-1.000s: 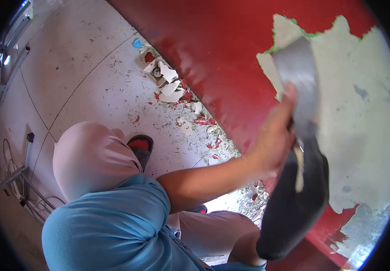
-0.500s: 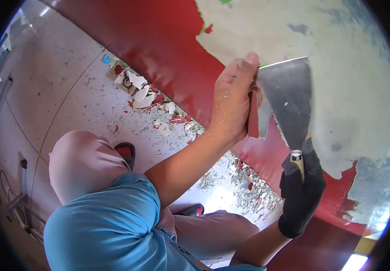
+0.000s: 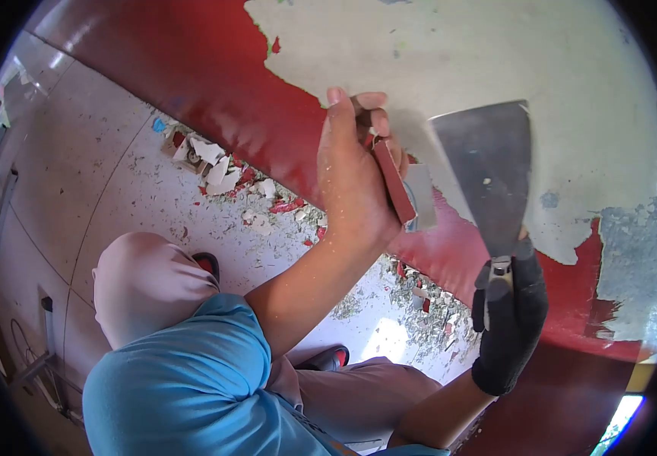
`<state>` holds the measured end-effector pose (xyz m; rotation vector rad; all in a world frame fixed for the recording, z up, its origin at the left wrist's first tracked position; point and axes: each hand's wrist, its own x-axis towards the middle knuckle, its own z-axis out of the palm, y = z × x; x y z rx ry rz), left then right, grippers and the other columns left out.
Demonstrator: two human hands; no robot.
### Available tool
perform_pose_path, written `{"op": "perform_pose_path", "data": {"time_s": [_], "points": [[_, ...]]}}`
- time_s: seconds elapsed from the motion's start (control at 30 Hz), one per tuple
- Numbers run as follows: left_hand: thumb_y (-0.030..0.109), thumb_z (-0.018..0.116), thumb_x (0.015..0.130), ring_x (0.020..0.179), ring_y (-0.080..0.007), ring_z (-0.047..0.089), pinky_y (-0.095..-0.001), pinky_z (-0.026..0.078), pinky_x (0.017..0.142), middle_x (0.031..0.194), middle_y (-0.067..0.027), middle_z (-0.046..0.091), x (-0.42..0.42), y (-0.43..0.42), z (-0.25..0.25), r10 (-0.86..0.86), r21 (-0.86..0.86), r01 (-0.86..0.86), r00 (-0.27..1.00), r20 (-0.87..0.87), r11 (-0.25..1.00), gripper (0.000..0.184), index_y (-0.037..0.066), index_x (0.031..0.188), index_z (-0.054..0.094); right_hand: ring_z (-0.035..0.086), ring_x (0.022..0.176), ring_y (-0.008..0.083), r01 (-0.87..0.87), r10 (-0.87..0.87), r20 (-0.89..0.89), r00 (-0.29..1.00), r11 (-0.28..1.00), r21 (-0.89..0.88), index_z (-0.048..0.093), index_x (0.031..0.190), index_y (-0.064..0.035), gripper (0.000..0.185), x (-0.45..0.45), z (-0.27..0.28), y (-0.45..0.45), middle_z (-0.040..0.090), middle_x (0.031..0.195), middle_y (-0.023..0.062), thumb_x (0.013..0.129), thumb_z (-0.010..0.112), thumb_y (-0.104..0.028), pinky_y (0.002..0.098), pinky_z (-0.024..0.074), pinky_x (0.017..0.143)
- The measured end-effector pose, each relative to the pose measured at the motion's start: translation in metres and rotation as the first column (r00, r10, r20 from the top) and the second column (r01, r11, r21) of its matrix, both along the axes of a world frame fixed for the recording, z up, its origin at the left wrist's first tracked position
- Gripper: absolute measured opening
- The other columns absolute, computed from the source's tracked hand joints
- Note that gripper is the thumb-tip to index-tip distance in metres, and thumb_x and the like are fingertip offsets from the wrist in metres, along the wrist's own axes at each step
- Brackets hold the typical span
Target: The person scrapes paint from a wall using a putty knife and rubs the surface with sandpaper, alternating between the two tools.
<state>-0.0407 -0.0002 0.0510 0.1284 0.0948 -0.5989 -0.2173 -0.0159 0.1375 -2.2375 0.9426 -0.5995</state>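
Between the curled fingers and palm of the bare left hand [image 3: 355,178], a red paint flake [image 3: 394,182] is held; whether the pale grey piece [image 3: 421,199] beside it belongs to it cannot be told. By the gloved right hand [image 3: 517,315], the handle of a broad putty knife [image 3: 488,167] is gripped, its blade pointed up and apart from the left hand. Compared with 0.5 s earlier, the left fingertips have been drawn away from the blade's corner, and more of the flake's red face is shown, so the piece is judged to be loose and the blade unhindered for scraping. Beyond the 2 hands, a ragged pale patch [image 3: 450,53] is bordered by red paint on the wall [image 3: 214,91]. At its foot, on the floor [image 3: 93,144], 1 box-like fitting [image 3: 182,152] is partly covered by broken white flakes [image 3: 222,175]; its contents cannot be made out
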Motion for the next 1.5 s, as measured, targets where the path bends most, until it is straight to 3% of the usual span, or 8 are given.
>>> {"op": "perform_pose_path", "data": {"time_s": [0.37,0.67,0.87,0.9,0.97,1.03,1.1,1.5], "points": [[0.009,0.053,0.087,0.108,-0.0129,0.044,-0.0252,0.032,0.095,0.113,-0.0076,0.051,-0.003,0.016,0.035,-0.105,0.052,0.091,0.856,0.506,0.994,0.032,-0.004,0.117,0.050,0.049,0.052,0.0157,-0.205,-0.002,0.503,0.864,0.912,0.355,0.043,0.118,0.0024,0.041,-0.017,-0.007,-0.009,0.052,0.075,0.0116,0.085,0.053,-0.020,0.0264,0.0402,0.044],[-0.011,0.064,0.075,0.093,-0.0133,0.054,-0.0212,0.046,0.073,0.110,-0.0101,0.053,0.024,-0.003,0.079,0.153,-0.047,-0.396,0.241,0.958,0.917,0.028,-0.002,0.102,0.060,0.052,0.059,0.0179,-0.057,-0.162,0.431,0.888,0.891,0.451,0.050,0.101,-0.0015,0.020,-0.023,0.000,-0.015,0.054,0.075,0.0109,0.083,0.050,-0.009,0.0308,0.0445,0.053],[-0.005,0.070,0.065,0.078,-0.0170,0.058,-0.0274,0.046,0.064,0.103,-0.0038,0.058,0.034,-0.029,0.140,-0.005,-0.319,-0.647,-0.447,0.895,0.693,0.023,0.008,0.084,0.071,0.053,0.057,0.0144,0.054,-0.205,0.425,0.881,0.938,0.341,0.033,0.133,-0.0023,0.053,-0.028,0.007,-0.015,0.055,0.073,0.0099,0.082,0.044,-0.001,0.0277,0.0456,0.053],[0.003,0.051,0.090,0.088,-0.0145,0.055,-0.0240,0.044,0.080,0.093,-0.0121,0.057,0.027,-0.012,0.158,-0.208,0.188,-0.199,-0.083,0.975,0.962,0.014,-0.002,0.103,0.050,0.051,0.051,0.0123,0.112,-0.257,0.458,0.851,0.941,0.320,0.023,0.143,-0.0033,0.065,-0.025,0.006,-0.014,0.053,0.068,0.0089,0.082,0.044,-0.001,0.0247,0.0444,0.049],[0.005,0.056,0.087,0.090,-0.0204,0.056,-0.0286,0.045,0.079,0.096,-0.0133,0.057,0.047,-0.043,0.140,0.036,-0.122,-0.292,-0.283,0.959,0.949,0.019,-0.001,0.105,0.052,0.051,0.051,0.0113,0.106,-0.218,0.428,0.877,0.957,0.271,0.015,0.145,-0.0043,0.070,-0.020,0.004,-0.016,0.055,0.070,0.0095,0.081,0.043,0.002,0.0237,0.0445,0.050],[0.007,0.061,0.085,0.091,-0.0262,0.056,-0.0332,0.047,0.078,0.100,-0.0144,0.057,0.050,-0.043,0.134,0.251,-0.430,-0.319,-0.474,0.844,0.845,0.024,0.000,0.107,0.055,0.051,0.052,0.0091,0.099,-0.170,0.445,0.879,0.979,0.179,0.014,0.146,-0.0039,0.071,-0.013,-0.002,-0.014,0.061,0.078,0.0102,0.081,0.042,0.007,0.0231,0.0452,0.052],[-0.006,0.067,0.063,0.084,-0.0180,0.055,-0.0286,0.045,0.068,0.101,-0.0013,0.057,0.046,-0.027,0.124,-0.096,-0.691,-0.658,-0.741,0.664,0.301,0.035,0.012,0.093,0.072,0.055,0.059,0.0111,0.084,-0.072,0.335,0.940,0.996,-0.020,0.018,0.145,-0.0068,0.071,-0.009,-0.009,-0.023,0.063,0.087,0.0132,0.082,0.047,0.007,0.0249,0.0470,0.056],[-0.007,0.066,0.068,0.079,-0.0209,0.054,-0.0304,0.046,0.069,0.094,-0.0046,0.053,0.060,-0.022,0.114,0.014,-0.518,-0.642,-0.620,0.784,0.566,0.038,0.009,0.103,0.067,0.062,0.069,0.0277,0.243,-0.068,0.331,0.941,0.817,-0.523,0.040,0.137,-0.0113,0.065,0.060,-0.017,-0.054,0.061,0.085,0.0188,0.079,0.065,-0.002,0.0337,0.0484,0.061]]}}
